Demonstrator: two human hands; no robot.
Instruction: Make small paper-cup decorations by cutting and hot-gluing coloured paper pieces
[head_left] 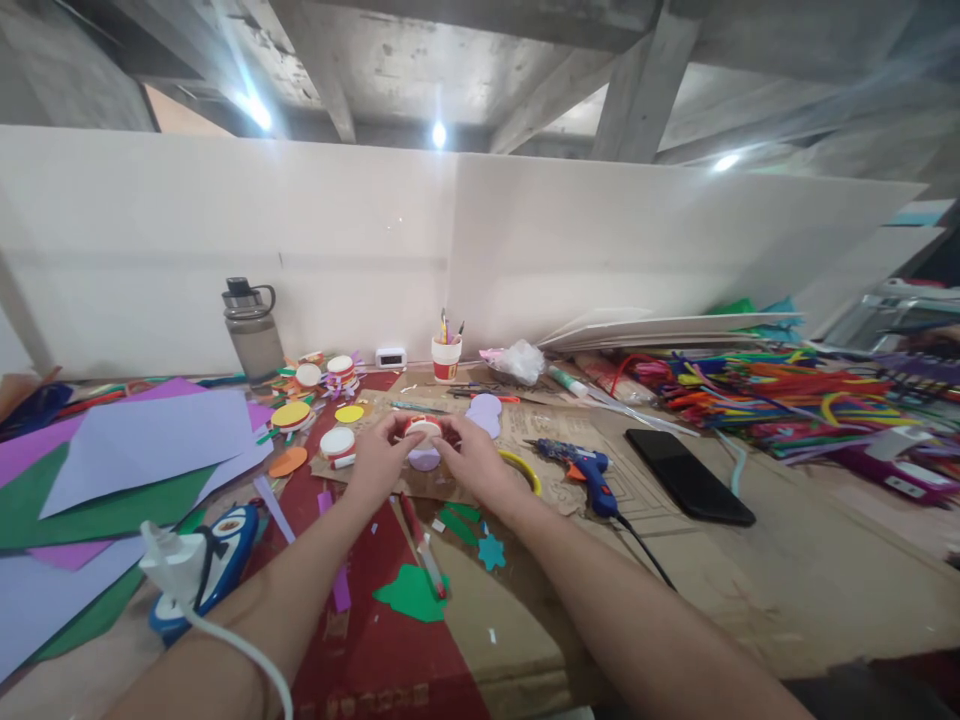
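Both hands meet at the middle of the table around a small red-and-white round piece, like a short cut paper cup [424, 428]. My left hand [384, 452] grips its left side with thumb and fingers, and my right hand [471, 458] grips the right side. Just below it shows a lavender paper disc [424, 458]; whether it is attached I cannot tell. Another red-and-white cup piece [337, 442] sits left of my left hand. More lavender discs [484, 412] lie beyond my right hand, and a yellow ring [525, 468] is beside it.
A blue glue gun [592, 480] and a black phone [686, 475] lie to the right, before piled pipe cleaners [780, 390]. Coloured paper sheets [150, 440], a power strip [232, 545] and a bottle [251, 335] are left. A craft knife [421, 545] and green scraps [412, 592] lie nearer.
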